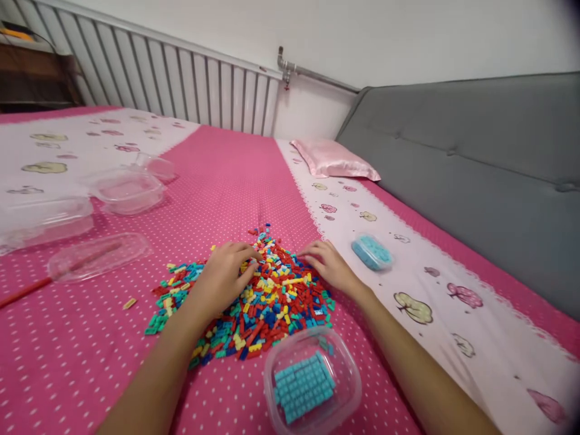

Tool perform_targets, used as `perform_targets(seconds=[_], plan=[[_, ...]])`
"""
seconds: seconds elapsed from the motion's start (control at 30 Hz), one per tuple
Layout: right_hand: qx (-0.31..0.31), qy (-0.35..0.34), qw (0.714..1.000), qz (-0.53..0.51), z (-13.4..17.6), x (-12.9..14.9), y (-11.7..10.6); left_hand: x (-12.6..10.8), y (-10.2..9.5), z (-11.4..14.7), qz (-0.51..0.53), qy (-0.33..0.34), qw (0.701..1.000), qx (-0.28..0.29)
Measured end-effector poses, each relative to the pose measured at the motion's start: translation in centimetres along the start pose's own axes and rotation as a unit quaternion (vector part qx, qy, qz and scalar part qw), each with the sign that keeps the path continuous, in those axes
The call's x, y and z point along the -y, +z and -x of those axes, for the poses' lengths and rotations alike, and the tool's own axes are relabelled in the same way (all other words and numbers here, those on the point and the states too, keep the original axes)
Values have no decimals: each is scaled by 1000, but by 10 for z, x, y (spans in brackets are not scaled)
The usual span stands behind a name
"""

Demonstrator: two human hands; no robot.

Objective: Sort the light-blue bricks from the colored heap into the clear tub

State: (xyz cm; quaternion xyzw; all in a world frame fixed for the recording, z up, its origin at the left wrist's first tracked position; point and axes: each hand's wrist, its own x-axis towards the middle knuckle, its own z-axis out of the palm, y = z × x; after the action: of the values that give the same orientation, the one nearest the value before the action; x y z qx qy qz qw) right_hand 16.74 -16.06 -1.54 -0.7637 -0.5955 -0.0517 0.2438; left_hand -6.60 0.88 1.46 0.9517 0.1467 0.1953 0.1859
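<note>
Across the middle of the pink bedspread (pixel 226 160) spreads a heap of small bricks (pixel 281 296), mixed in red, yellow, blue, green and white. The left hand (pixel 226 272) is over its left part, the right hand (pixel 328 264) at its right edge. Both hands have loosely bent fingers, the left thumb standing apart from the fingers; whether either has hold of a brick I cannot tell.

Near, just beside the heap, a clear tub (pixel 351 386) holds turquoise bricks (pixel 303 386) laid in close rows, with a few loose ones at its far right corner. To the right, a smaller tub (pixel 386 258) also contains turquoise pieces. Judging from this, some turquoise is already set apart, while the heap remains mixed and most of the work seems left. One yellow brick (pixel 129 303) lies alone, left of the heap.

Far left are more clear containers (pixel 127 188), the nearest cut off by the frame edge; glare and blur make their contents hard to read. A red stick (pixel 27 291), also cut off, reaches to a clear lid-like piece (pixel 102 260); whether it lies over or under is unclear. The hands hide part of the heap, and the right fingertips blur into the bricks. The near tub's closest rim is cropped.
</note>
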Motion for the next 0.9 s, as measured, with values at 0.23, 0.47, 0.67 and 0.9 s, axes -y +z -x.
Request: perform_targets(seconds=[0.23,0.47,0.67,0.9], plan=[[71,-2,995,66,-23,19,-2,-12,-5,-5,1,19,999,39],[50,23,998,-12,-17,13,-21,-27,3,-14,-20,99,995,-5],[10,0,983,-181,-7,30,-63,-52,0,-11,47,86,995,-3],[83,27,970,-228,44,86,-114,-71,-11,-2,211,6,938,276]])
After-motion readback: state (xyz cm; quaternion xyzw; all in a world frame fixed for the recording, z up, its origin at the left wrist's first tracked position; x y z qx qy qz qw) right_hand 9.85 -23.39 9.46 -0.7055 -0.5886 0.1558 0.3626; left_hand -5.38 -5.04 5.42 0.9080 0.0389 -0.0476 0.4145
